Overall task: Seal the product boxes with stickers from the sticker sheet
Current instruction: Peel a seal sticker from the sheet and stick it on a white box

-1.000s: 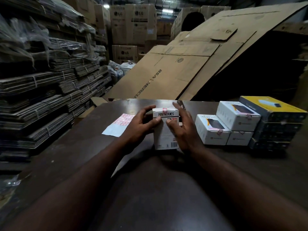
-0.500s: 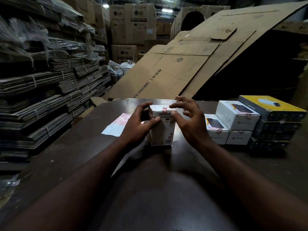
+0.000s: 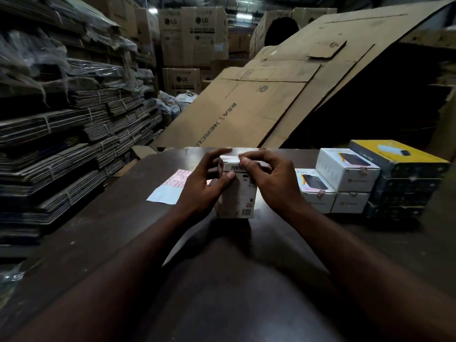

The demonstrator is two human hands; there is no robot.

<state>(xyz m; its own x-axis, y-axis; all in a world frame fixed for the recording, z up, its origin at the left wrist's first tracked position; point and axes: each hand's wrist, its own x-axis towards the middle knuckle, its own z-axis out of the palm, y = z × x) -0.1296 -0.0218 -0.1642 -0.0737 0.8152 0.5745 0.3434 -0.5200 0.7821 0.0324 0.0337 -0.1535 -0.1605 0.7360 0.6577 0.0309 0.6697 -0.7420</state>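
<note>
A white product box (image 3: 238,198) stands upright on the dark table (image 3: 98,233), a little beyond the middle. My left hand (image 3: 203,186) grips its left side, thumb across the front face and fingers over the top left edge. My right hand (image 3: 271,178) has curled fingers, and its thumb and fingertips press on the box's top front edge, covering the spot where the pink sticker sits. The sticker sheet (image 3: 170,187), white with rows of pink stickers, lies flat on the table just left of my left hand.
Right of the box stand stacked white boxes (image 3: 345,174) with pink seals, and dark boxes topped by a yellow one (image 3: 399,159). Bundled flat cardboard (image 3: 61,144) fills the left side. Large cardboard sheets (image 3: 259,104) lean behind the table.
The box has turned slightly. My right hand rose from the box's right side to its top front edge and now covers the sticker. My left hand keeps its hold.
</note>
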